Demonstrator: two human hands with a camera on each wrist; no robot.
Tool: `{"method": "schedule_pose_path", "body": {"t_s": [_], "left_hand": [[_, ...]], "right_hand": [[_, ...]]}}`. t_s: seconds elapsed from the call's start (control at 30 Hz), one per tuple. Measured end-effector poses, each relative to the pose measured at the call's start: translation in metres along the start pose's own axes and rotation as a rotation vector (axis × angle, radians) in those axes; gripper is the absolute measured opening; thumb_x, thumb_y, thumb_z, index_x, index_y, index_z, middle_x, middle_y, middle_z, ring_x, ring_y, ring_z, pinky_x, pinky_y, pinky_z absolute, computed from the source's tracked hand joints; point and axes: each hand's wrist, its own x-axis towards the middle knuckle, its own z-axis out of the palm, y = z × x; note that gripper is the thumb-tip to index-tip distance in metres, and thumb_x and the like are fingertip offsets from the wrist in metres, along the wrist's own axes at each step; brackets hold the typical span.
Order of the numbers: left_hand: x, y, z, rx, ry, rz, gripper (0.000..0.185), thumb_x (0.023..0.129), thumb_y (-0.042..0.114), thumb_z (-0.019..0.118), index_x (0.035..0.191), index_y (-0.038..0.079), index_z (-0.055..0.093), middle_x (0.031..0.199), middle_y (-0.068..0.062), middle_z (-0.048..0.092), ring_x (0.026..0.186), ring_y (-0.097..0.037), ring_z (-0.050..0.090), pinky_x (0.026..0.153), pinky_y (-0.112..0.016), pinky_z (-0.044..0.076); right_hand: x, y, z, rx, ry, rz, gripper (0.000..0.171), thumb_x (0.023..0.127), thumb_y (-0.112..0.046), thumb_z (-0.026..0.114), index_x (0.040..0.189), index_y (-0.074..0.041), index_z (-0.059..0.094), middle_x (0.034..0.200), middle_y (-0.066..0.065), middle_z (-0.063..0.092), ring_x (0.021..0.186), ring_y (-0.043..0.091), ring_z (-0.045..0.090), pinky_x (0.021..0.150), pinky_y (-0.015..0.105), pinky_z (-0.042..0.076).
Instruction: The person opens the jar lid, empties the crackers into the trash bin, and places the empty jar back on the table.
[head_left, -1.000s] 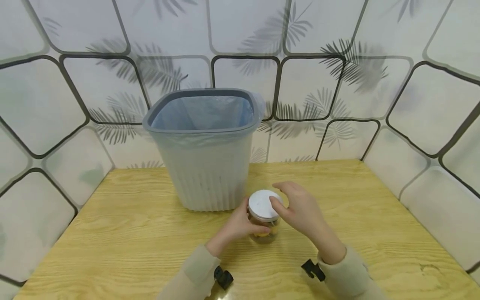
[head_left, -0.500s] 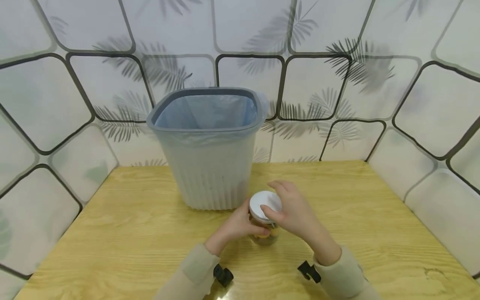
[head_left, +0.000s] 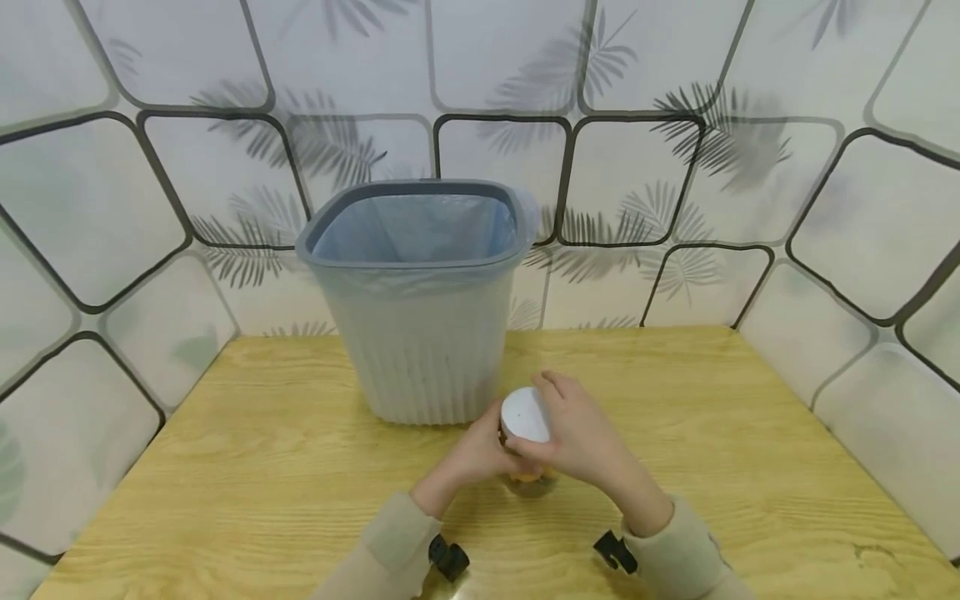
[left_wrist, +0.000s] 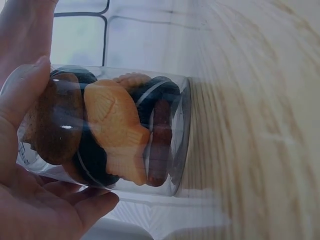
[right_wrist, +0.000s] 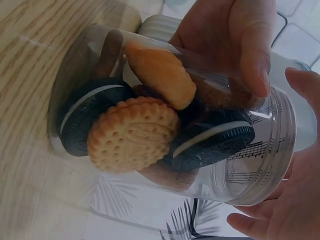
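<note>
A clear jar [head_left: 531, 486] of cookies stands upright on the table, topped by a white lid [head_left: 522, 413]. My left hand [head_left: 474, 452] grips the jar's body from the left, its thumb across the front. Around the lid curl the thumb and fingers of my right hand [head_left: 583, 433], covering its right side. Through the clear wall in the left wrist view show a fish-shaped cookie [left_wrist: 114, 125] and a brown oval one [left_wrist: 59, 120]. The right wrist view shows a round golden biscuit [right_wrist: 134, 135] and dark sandwich cookies [right_wrist: 212, 140] with white filling.
Behind the jar, slightly left, stands a pale ribbed trash bin [head_left: 423, 350] with a grey rim and a bluish liner bag [head_left: 420, 225]. The wooden table [head_left: 262, 467] is enclosed by leaf-patterned walls [head_left: 615, 192] at the back and both sides.
My right hand has come down and left from above the jar, its fingers closing round the lid. The left hand keeps its grip on the jar, which stays in about the same place.
</note>
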Motion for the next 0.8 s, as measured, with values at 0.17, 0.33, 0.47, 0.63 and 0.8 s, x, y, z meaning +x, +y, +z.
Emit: {"method": "schedule_pose_path", "body": {"t_s": [0.17,0.33,0.47,0.63,0.8], "left_hand": [[-0.0006,0.0019,-0.0006,0.041,0.045,-0.031,0.081,0.068,0.018,0.077,0.133,0.010,0.031,0.120,-0.004,0.044,0.103,-0.019,0.046,0.081,-0.032,0.042],[-0.0016,0.0032,-0.0008,0.082,0.064,-0.041,0.081,0.066,0.019,0.078,0.132,0.007,0.032,0.118,-0.006,0.046,0.102,-0.020,0.047,0.080,-0.032,0.042],[-0.0009,0.0024,-0.0016,0.118,0.050,-0.023,0.083,0.066,0.020,0.078,0.134,0.008,0.031,0.119,-0.005,0.046,0.102,-0.019,0.048,0.081,-0.030,0.042],[-0.0006,0.0033,-0.0025,0.137,0.017,-0.014,0.085,0.065,0.022,0.079,0.134,0.009,0.031,0.118,-0.004,0.047,0.101,-0.017,0.049,0.080,-0.029,0.042],[-0.0019,0.0027,-0.0028,0.152,0.016,-0.033,0.084,0.063,0.024,0.080,0.133,0.009,0.034,0.117,-0.002,0.049,0.100,-0.015,0.049,0.080,-0.028,0.042]], "right_hand": [[0.0001,0.0000,0.0031,-0.017,-0.019,0.008,0.082,0.068,-0.047,0.070,0.122,0.009,0.045,0.120,0.027,0.044,0.107,0.037,0.045,0.081,0.047,0.042],[0.0005,-0.0006,0.0060,-0.026,-0.045,0.019,0.083,0.069,-0.048,0.069,0.122,0.011,0.044,0.120,0.028,0.044,0.106,0.038,0.045,0.082,0.047,0.042],[0.0012,-0.0010,0.0076,-0.026,-0.055,0.030,0.083,0.070,-0.049,0.068,0.121,0.012,0.044,0.119,0.029,0.045,0.107,0.038,0.045,0.082,0.046,0.042],[0.0016,-0.0025,0.0083,-0.031,-0.073,0.032,0.083,0.070,-0.049,0.067,0.120,0.013,0.044,0.117,0.027,0.047,0.107,0.037,0.044,0.081,0.045,0.042],[0.0009,-0.0039,0.0100,-0.027,-0.068,0.029,0.079,0.069,-0.048,0.068,0.117,0.011,0.047,0.114,0.025,0.049,0.104,0.035,0.045,0.078,0.043,0.044]]}}
